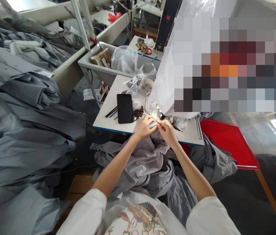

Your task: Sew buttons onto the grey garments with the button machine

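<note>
White sleeves and printed shirt front, nearest the viewer. Grey cloth: heaped in the lap, one fold drawn up to the fingertips at the table edge. Left hand: fingers curled, pinching that fold. Right hand: fingertips pressed together on the same fold, touching the left. Black phone: just left of the fingers. Red tray: right of them. Grey garments: piled far left.
</note>
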Demonstrator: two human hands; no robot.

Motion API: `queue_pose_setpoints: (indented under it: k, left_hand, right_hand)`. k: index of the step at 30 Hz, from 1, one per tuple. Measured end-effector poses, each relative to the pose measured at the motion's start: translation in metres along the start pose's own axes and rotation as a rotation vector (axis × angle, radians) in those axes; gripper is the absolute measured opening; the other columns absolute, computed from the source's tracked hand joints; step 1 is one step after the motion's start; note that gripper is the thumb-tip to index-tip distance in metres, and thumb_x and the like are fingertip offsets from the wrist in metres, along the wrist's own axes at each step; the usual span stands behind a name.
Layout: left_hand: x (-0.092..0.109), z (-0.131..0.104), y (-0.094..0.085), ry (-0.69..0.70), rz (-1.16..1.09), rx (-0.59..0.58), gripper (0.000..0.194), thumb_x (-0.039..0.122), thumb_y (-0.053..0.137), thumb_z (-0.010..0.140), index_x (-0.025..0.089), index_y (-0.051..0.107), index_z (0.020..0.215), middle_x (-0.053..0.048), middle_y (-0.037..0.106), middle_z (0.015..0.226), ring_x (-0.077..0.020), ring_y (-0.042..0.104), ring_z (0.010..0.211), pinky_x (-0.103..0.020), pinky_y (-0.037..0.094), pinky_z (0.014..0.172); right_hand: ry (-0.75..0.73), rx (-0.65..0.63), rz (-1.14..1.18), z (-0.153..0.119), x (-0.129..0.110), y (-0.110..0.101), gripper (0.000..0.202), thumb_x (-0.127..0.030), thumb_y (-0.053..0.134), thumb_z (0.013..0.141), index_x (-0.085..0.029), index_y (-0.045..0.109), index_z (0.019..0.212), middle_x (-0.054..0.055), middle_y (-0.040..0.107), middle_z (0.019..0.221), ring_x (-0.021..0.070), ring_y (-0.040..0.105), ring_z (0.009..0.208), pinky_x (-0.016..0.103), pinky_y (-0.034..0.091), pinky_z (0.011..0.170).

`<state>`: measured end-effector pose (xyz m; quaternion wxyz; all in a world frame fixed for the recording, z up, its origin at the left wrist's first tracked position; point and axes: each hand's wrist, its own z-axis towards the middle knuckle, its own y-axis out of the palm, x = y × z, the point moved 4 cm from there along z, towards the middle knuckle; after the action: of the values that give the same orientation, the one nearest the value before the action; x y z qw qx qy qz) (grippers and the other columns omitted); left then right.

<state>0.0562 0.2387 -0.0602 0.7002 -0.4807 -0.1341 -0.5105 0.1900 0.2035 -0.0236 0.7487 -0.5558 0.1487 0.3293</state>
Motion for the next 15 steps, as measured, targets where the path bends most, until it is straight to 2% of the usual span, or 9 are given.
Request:
queue_pose_setpoints:
  k: [4,11,15]
  left_hand:
    - [0.0,0.0,0.0,-0.008,-0.016,0.0,0.014,0.027,0.063,0.082,0.022,0.062,0.096,-0.003,0.06,0.107,-0.0201,0.052,0.105,-0.036,0.041,0.097]
    - [0.001,-0.001,-0.002,0.009,-0.022,0.017,0.013,0.027,0.063,0.082,0.022,0.062,0.094,-0.003,0.06,0.105,-0.0195,0.051,0.104,-0.034,0.042,0.095]
    - [0.002,-0.001,-0.002,0.006,-0.018,0.014,0.012,0.024,0.063,0.082,0.022,0.062,0.094,-0.003,0.06,0.105,-0.0193,0.051,0.103,-0.034,0.042,0.096]
  right_hand:
    - [-0.035,0.024,-0.035,-0.006,-0.009,-0.003,0.033,-0.028,0.043,0.093,-0.02,0.064,0.118,0.008,0.059,0.092,0.0192,0.056,0.084,0.031,0.048,0.078]
    - [-0.087,0.108,-0.056,-0.008,-0.011,-0.003,0.031,-0.024,0.042,0.093,-0.021,0.067,0.111,0.009,0.062,0.102,0.0214,0.057,0.098,0.035,0.048,0.088]
    - [-0.134,0.083,-0.101,-0.014,-0.013,0.0,0.036,-0.02,0.037,0.094,-0.023,0.065,0.117,0.008,0.062,0.113,0.0217,0.056,0.11,0.038,0.045,0.098]
